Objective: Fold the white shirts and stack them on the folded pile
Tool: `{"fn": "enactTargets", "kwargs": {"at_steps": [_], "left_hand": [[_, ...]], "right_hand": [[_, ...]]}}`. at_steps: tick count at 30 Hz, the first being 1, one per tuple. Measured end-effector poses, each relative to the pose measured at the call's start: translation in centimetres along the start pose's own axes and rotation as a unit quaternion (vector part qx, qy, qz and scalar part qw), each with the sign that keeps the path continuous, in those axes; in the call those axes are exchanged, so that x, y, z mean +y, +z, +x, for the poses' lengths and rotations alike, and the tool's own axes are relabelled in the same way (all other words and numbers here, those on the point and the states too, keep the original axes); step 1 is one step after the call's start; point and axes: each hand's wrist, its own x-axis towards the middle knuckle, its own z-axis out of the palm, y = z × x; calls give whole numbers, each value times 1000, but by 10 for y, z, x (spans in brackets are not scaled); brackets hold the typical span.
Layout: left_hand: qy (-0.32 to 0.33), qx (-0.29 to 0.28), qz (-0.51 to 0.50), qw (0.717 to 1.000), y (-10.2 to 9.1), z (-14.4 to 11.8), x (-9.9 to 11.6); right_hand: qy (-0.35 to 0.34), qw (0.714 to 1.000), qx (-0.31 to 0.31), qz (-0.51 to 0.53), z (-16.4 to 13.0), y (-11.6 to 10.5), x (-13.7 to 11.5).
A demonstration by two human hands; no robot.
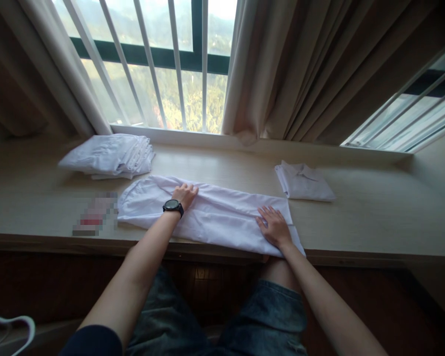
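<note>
Fingers of both hands lie flat and spread on a long white garment [222,217] stretched across the wooden sill [374,217]; neither hand grips or pinches the cloth, they only press down on it. The left hand [185,194], with a black watch [173,206] on its wrist, rests palm down on the far edge of the garment, left of its middle. The right hand [274,227] rests palm down near the garment's right end, close to the near edge of the sill, fingers pointing away and to the left.

The garment is folded lengthwise into a narrow band that runs from left to right, with a rounded end on the left and a squarer end on the right that reaches the sill's near edge.

Farther back on the left, near the window, lies a stack of folded white clothes [109,155]. To the right, apart from the garment, lies one folded white shirt [303,182] with its collar showing. Beige curtains [300,69] hang behind, either side of a barred window [163,64]. A blurred patch [94,215] sits on the sill just left of the garment.
</note>
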Motion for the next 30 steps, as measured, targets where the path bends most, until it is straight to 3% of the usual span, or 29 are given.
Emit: {"fn": "enactTargets", "kwargs": {"at_steps": [7, 13, 16, 20, 25, 30], "left_hand": [[15, 93, 30, 995, -22, -33, -12], [41, 35, -40, 998, -5, -71, -4], [3, 41, -70, 997, 4, -65, -15], [-44, 60, -50, 996, 12, -39, -45], [-88, -6, -14, 996, 13, -16, -83], [-127, -4, -14, 992, 16, -11, -110]], "right_hand": [[-12, 997, 72, 18, -6, 3, 3], [13, 993, 114, 17, -9, 1, 3], [27, 991, 130, 21, -10, 1, 4], [27, 990, 134, 19, -11, 0, 3], [32, 990, 139, 15, -11, 0, 1], [44, 990, 133, 16, -11, -2, 0]]}}
